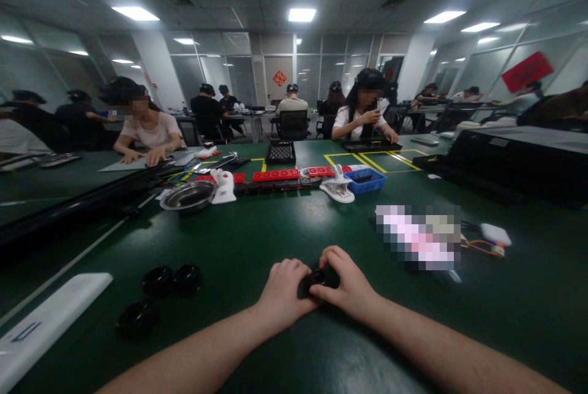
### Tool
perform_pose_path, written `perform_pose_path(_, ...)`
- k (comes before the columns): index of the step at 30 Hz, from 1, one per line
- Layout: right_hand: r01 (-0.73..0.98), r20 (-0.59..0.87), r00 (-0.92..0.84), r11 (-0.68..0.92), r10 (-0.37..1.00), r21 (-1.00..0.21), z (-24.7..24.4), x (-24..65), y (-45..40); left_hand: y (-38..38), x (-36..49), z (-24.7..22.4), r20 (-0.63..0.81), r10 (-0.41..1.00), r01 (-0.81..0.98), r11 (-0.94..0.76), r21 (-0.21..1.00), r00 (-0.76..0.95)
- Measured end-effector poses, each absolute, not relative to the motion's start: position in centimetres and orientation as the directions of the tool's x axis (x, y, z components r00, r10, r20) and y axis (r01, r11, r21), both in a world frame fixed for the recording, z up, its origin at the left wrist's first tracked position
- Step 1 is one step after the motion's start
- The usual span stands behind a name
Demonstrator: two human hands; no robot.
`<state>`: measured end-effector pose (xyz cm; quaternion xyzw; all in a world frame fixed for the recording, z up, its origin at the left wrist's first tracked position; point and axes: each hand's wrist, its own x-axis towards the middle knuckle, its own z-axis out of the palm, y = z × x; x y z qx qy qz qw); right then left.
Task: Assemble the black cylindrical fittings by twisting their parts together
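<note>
Between my two hands is a small black ring-shaped part (318, 277), held low over the green table (257, 241) or resting on it. My left hand (282, 288) curls around its left side, with the fingers closed against it. From the right, my right hand (348, 287) pinches it between thumb and forefinger. My fingers hide much of the part. Over on the left lie three glossy black round parts with hollow middles: one black ring (157, 280), another black ring (187, 278) touching or close beside it, and a third black ring (136, 319) nearer me.
A long white bar (55, 326) lies at the left front. Ahead are a metal bowl (188, 197), white clamps (339, 185), red strips (275, 175) and a blue tray (366, 181). A blurred-out package (418, 238) is at right. Two people sit across the table.
</note>
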<state>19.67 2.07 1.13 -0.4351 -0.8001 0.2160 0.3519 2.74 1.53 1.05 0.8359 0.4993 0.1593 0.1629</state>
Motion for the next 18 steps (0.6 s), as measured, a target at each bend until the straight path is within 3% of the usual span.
perform_pose_path(5,0.387,0.371,-0.557,0.628,0.743,-0.676,1.48,20.05,1.91,1.54,2.80,1.03,0.091,0.888,0.787,-0.443,0.430,0.450)
perform_pose_path(13,0.520,0.317,-0.402,0.499,0.859,-0.693,0.84,19.93,2.21,1.57,2.71,1.05,0.102,0.884,0.776,-0.451,0.441,0.456)
perform_pose_path(18,0.405,0.354,-0.539,0.603,0.765,-0.688,1.26,20.03,1.98,1.53,2.79,1.04,0.112,0.888,0.779,-0.447,0.440,0.446)
